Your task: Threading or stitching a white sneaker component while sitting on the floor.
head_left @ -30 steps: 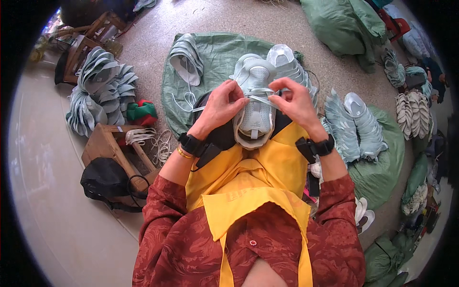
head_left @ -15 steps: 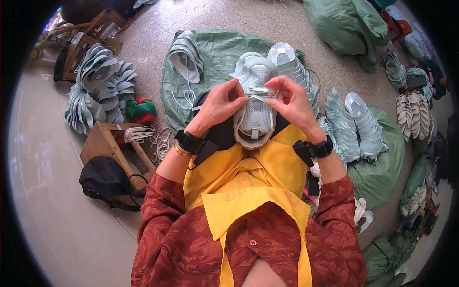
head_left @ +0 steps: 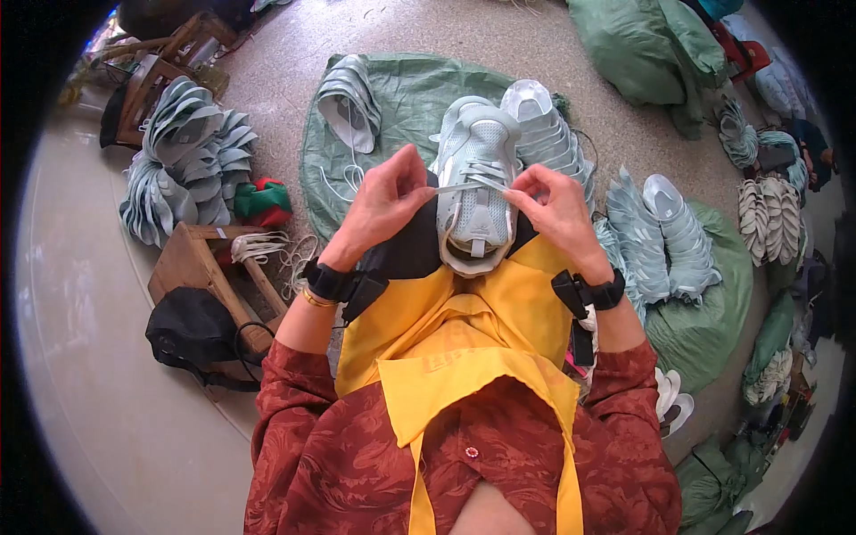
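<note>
Head view: both hands at the lacing of a pale grey-green shoe upper.
The shoe upper [head_left: 477, 143] sits between the hands, its opening toward the wearer, just beyond the yellow apron [head_left: 473, 334]. Left hand [head_left: 390, 198]: thumb and fingertips closed narrowly on a flat pale lace [head_left: 452, 188], drawn taut leftward from the shoe. Right hand [head_left: 557, 214]: thumb and forefinger pinched on a lace at the right (exact contact too small to confirm). Stacked uppers [head_left: 553, 134] stand far right of the shoe; a green sheet [head_left: 410, 98] lies on the floor beyond.
</note>
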Motion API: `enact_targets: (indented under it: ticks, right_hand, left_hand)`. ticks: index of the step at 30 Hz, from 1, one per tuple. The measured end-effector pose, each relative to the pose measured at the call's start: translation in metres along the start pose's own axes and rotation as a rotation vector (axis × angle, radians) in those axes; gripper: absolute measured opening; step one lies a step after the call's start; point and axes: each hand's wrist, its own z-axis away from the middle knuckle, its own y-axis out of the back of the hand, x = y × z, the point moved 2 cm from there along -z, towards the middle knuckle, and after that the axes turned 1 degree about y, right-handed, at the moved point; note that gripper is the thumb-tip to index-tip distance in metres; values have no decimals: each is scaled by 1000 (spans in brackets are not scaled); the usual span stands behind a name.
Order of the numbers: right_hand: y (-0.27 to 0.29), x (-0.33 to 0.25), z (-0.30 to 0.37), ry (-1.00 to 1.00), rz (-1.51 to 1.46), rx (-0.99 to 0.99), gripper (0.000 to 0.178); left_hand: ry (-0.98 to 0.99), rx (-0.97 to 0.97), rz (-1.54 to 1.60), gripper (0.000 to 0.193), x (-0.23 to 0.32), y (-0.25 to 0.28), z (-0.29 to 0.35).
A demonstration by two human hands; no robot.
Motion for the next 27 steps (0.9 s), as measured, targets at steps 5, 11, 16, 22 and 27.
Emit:
enact_targets:
  ticks: [5, 11, 16, 22, 27]
  right_hand:
    - [5, -6, 12, -61, -18, -12, 15]
    - [8, 11, 17, -69, -44, 44, 14]
    - [7, 21, 20, -81, -90, 32, 13]
    - [16, 4, 30, 14, -5, 71, 15]
    - [22, 5, 43, 74, 155, 175, 17]
  left_hand:
    - [-63, 29, -88, 19, 6, -2, 1]
    - [-81, 27, 139, 18, -18, 3, -3]
    - [-72, 9, 243, 17, -13, 3, -2]
    - [-63, -35, 61, 17, -15, 2, 4]
    - [-289, 128, -349, 13, 14, 3, 10]
